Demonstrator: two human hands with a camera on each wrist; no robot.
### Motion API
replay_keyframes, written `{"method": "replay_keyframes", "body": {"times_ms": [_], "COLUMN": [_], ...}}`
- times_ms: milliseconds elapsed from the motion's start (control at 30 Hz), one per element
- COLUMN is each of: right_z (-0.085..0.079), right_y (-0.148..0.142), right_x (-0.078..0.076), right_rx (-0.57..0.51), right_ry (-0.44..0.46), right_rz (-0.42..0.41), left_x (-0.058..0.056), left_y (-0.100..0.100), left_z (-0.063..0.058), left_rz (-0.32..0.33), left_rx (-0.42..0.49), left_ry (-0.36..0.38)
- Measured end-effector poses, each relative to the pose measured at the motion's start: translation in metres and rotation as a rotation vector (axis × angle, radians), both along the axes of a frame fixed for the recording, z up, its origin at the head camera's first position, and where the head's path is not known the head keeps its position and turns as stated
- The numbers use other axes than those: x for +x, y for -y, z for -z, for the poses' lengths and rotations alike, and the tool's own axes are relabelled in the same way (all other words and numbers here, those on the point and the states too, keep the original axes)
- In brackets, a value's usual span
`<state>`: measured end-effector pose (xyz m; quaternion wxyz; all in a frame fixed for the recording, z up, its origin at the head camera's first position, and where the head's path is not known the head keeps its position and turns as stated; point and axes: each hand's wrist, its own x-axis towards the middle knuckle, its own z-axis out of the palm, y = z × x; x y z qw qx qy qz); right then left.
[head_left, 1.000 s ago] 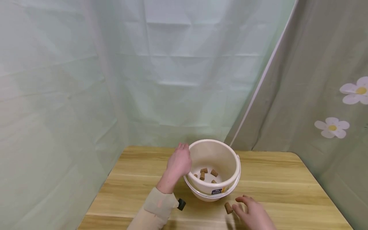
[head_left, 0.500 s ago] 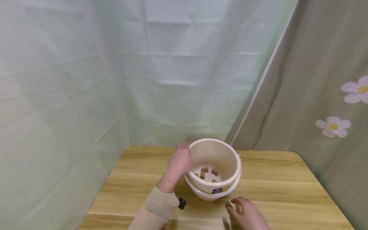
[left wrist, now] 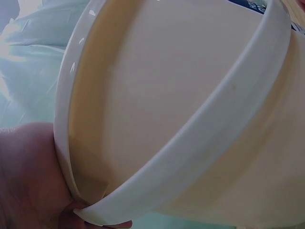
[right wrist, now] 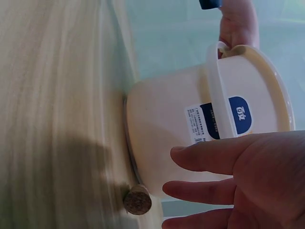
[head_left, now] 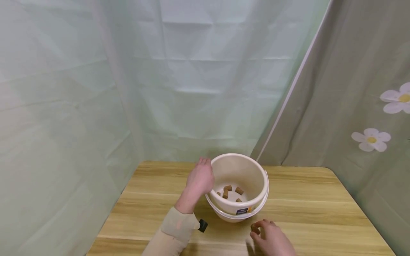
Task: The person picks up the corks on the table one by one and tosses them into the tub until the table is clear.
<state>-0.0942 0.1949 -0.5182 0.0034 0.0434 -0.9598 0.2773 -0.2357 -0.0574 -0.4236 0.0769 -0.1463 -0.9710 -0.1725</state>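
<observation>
A cream plastic bucket (head_left: pixel 238 170) with a white carrying handle (right wrist: pixel 221 95) and a blue label stands upright on the table. My left hand (head_left: pixel 201 179) grips its left side at the rim, by the handle's end; part of those fingers is hidden. Several brown corks (head_left: pixel 239 191) lie on the bucket's floor. Another cork (right wrist: pixel 137 200) is on the table by the bucket's front right base. My right hand (head_left: pixel 272 239) reaches close over that cork, its thumb and fingers spread to either side. In the right wrist view these fingers look nearly straight, a little apart from the cork.
The wooden table (head_left: pixel 153 199) ends at a back edge near the pale green curtain (head_left: pixel 198 106). A grey-green curtain (head_left: pixel 336 117) with white flowers hangs at the right. A black block (head_left: pixel 203 225) juts from the left sleeve.
My right hand has moved left, from beside the loose cork to around it. The left hand and bucket have stayed in place.
</observation>
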Motion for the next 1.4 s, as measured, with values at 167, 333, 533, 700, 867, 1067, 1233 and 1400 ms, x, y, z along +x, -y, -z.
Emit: {"method": "replay_keyframes", "body": {"times_ms": [167,333,533,700,867,1067,1233,1400], "right_z": [0.004,0.008,0.012,0.017,0.018,0.019,0.02,0.021], "right_y": [0.004,0.008,0.012,0.014,0.014,0.013,0.01,0.005], "right_x": [0.0,0.0,0.001,0.0,-0.001,-0.002,-0.001,-0.003], "right_rx": [0.014,0.023,0.044,0.058,0.045,0.04,0.024,0.038], "right_ry": [0.004,0.017,-0.011,-0.011,0.017,-0.003,-0.025,-0.028], "right_rz": [-0.006,-0.014,-0.023,-0.021,-0.01,0.025,0.073,0.118], "left_x": [0.001,0.001,0.0,-0.001,-0.001,-0.001,-0.001,-0.001], "left_y": [0.0,0.0,0.0,0.0,0.0,0.001,0.001,0.001], "left_z": [0.001,0.001,0.001,0.002,0.002,0.001,0.0,0.001], "left_rz": [-0.002,-0.006,-0.005,0.0,-0.003,-0.001,-0.001,0.006], "left_rx": [0.003,0.014,0.013,-0.002,0.002,-0.008,-0.013,-0.029], "left_ry": [-0.005,-0.006,-0.013,-0.006,0.001,-0.007,-0.004,-0.014]}}
